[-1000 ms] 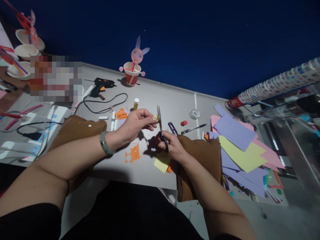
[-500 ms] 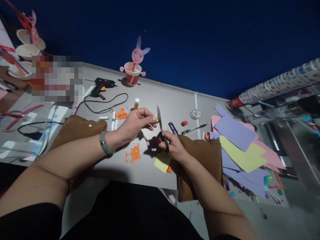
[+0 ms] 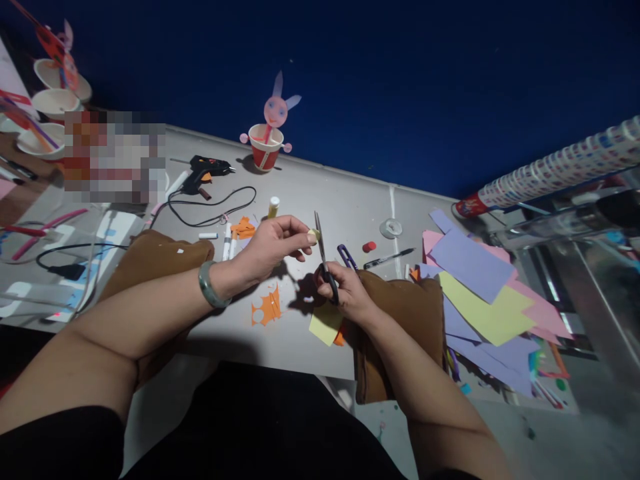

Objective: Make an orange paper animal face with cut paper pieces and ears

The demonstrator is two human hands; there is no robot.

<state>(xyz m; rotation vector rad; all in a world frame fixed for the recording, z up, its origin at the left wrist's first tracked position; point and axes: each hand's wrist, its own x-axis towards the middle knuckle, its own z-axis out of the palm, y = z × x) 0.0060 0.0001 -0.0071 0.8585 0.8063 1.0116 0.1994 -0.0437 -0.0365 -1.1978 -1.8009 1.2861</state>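
Between thumb and fingers my left hand (image 3: 280, 247) pinches a small yellow paper piece (image 3: 314, 235). My right hand (image 3: 345, 290) is closed round the dark handles of a pair of scissors (image 3: 321, 240), blades pointing away from me and beside the paper piece. Below the hands lie a cut orange paper scrap (image 3: 267, 308) with round holes and a yellow paper sheet (image 3: 325, 325). A purple cutter (image 3: 347, 257) rests just beyond my right hand. Past my left hand stands a glue stick (image 3: 273, 207), partly hidden.
A glue gun (image 3: 203, 173) with its looped cord lies far left, near a red paper cup (image 3: 265, 157) bearing a pink rabbit figure. Coloured paper sheets (image 3: 475, 267) are piled at right. Brown cushions (image 3: 400, 313) sit under both arms. Stacked cups (image 3: 550, 167) lie at back right.
Both hands stay in almost the same place. The yellow paper piece has turned slightly in my left fingers and shows a smaller face beside the blades.
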